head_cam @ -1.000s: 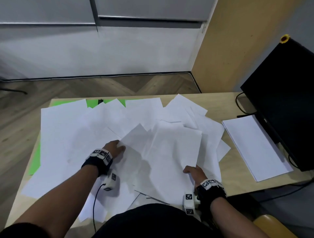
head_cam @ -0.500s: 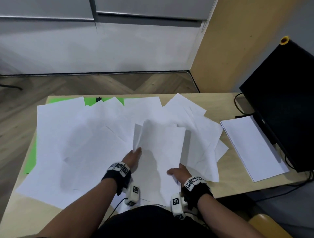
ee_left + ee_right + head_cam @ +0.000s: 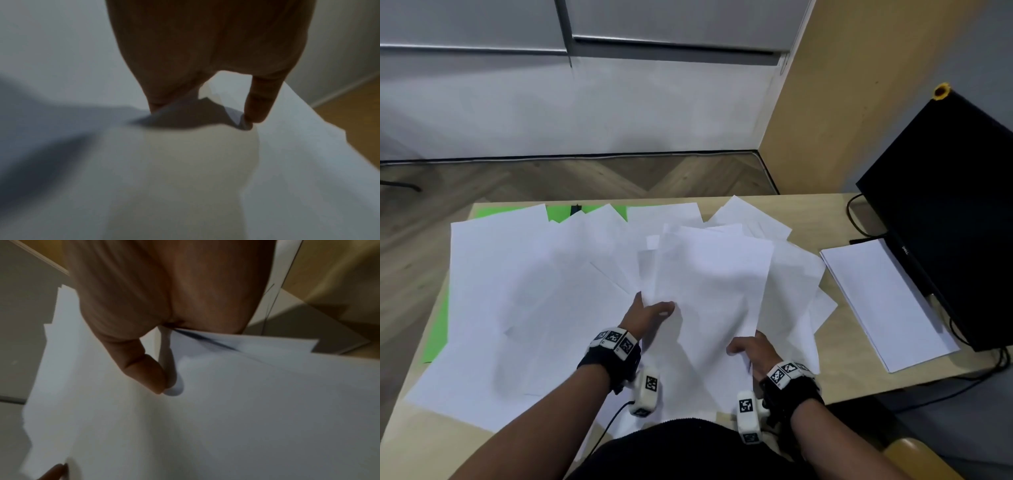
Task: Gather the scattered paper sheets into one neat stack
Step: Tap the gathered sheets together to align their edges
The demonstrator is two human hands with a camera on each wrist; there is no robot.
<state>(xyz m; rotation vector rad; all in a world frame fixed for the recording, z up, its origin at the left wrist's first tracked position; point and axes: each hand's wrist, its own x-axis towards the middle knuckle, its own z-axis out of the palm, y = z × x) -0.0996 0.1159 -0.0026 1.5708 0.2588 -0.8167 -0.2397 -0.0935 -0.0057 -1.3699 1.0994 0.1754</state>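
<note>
Paper sheets [image 3: 709, 294] gathered in a bundle are lifted over the littered desk [image 3: 835, 383].
Left hand [image 3: 645, 313] pinches the bundle's left edge, right hand [image 3: 751, 351] its near right corner, thumbs on top, fingers underneath; loose sheets [image 3: 517, 291] lie spread around.

— What did you have on your wrists?

— You wore a black strap [image 3: 608, 365] on the left wrist and another black strap [image 3: 792, 390] on the right, each ringed with white blocks printed with black-and-white square markers.

— Anything hanging off them?

— A white camera housing [image 3: 646, 390] sat under your left wrist, marker on its face, with a thin black cable [image 3: 607, 426] trailing from it. A matching white housing [image 3: 747, 416] sat by your right. Your forearms were bare; your top [image 3: 681, 452] was black.
</note>
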